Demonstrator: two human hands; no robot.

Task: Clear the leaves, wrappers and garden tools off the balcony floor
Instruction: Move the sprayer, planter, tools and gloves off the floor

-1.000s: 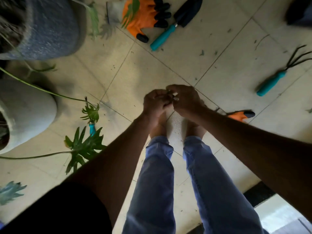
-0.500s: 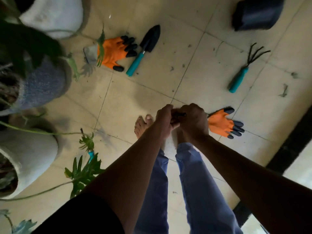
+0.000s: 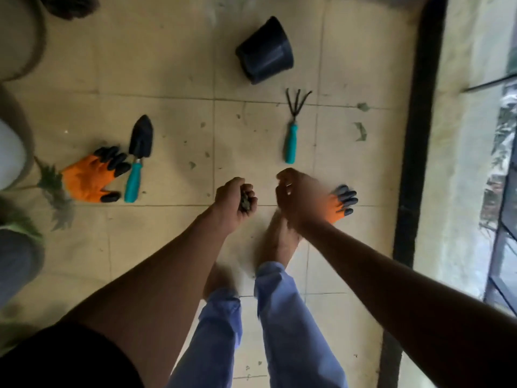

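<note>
- The left hand (image 3: 233, 201) is gripping a clump of leaves (image 3: 246, 201).
- The right hand (image 3: 298, 198) is hanging loosely curled, holding nothing visible.
- The rake (image 3: 291, 141) is lying just ahead of the right hand, handle end nearest, tines pointing away.

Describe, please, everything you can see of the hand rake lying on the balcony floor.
The hand rake lies flat on the pale tiled floor, ahead of the person's hands and touched by neither. It has a teal handle that looks like plastic or rubber, nearest the person, and a thin dark neck that looks like metal, splaying into curved prongs which point away toward the tipped-over black pot. The prongs stop short of the pot. Small leaf scraps lie around it.
</note>
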